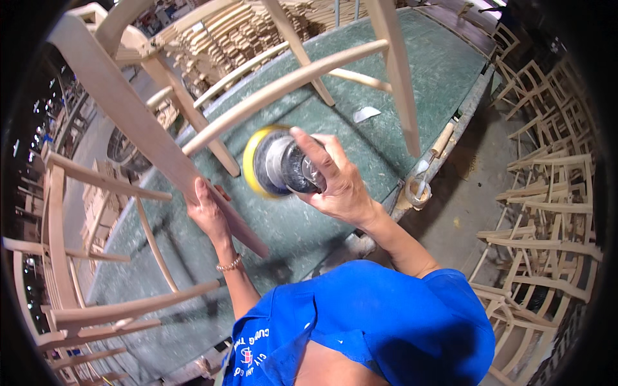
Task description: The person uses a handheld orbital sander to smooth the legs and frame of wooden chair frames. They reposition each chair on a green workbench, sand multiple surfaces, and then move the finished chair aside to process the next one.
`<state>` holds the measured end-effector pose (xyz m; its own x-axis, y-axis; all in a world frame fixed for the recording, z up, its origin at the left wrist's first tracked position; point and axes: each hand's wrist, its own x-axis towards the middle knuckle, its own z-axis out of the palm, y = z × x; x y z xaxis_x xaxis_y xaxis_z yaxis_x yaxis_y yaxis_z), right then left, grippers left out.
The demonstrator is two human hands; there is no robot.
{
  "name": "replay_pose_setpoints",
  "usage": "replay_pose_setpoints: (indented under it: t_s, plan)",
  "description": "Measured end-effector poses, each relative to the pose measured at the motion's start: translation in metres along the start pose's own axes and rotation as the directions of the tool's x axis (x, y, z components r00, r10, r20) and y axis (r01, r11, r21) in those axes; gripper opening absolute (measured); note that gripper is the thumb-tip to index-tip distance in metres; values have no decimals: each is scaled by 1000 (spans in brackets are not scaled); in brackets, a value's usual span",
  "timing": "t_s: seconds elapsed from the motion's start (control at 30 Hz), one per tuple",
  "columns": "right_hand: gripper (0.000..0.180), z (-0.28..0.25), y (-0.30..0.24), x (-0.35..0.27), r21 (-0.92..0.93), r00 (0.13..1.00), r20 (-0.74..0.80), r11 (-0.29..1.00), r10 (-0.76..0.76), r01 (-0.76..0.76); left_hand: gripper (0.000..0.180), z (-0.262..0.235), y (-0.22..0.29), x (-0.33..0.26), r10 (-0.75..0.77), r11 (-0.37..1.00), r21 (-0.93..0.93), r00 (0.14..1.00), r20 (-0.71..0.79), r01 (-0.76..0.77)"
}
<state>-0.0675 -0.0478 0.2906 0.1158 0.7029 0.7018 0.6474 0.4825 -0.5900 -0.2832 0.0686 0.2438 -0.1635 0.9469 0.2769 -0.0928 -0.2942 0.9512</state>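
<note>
A pale wooden chair frame [290,78] stands tipped on the green worktable [360,145]. My left hand [209,211], with a beaded bracelet at its wrist, is closed round one long flat chair leg [138,125] near its lower end. In my right hand is a round sander [278,162] with a yellow rim and a dark body, its fingers wrapped over the top. The sander is tilted on edge, its pad side turned toward the chair leg. From this view a gap shows between the pad and that leg.
A white scrap [366,114] lies on the table. Along its right edge are a wooden-handled tool [442,140] and a small round tin [417,192]. More chair frames stand at the left [58,231] and right [547,206]. Stacked wood pieces [225,45] rise behind.
</note>
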Motion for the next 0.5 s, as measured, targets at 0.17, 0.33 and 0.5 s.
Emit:
replay_pose_setpoints:
  t_s: [0.17, 0.33, 0.5]
  plan:
    - [95, 34, 30, -81, 281, 862, 134, 815, 489, -506, 44, -1, -6, -3, -29, 1000, -5, 999, 25, 29]
    - [75, 46, 55, -143, 235, 791, 125, 756, 599, -611, 47, -2, -3, -10, 10, 997, 74, 999, 31, -12]
    - [71, 55, 74, -172, 181, 624, 234, 597, 746, -781, 49, -3, -8, -10, 10, 998, 54, 999, 46, -12]
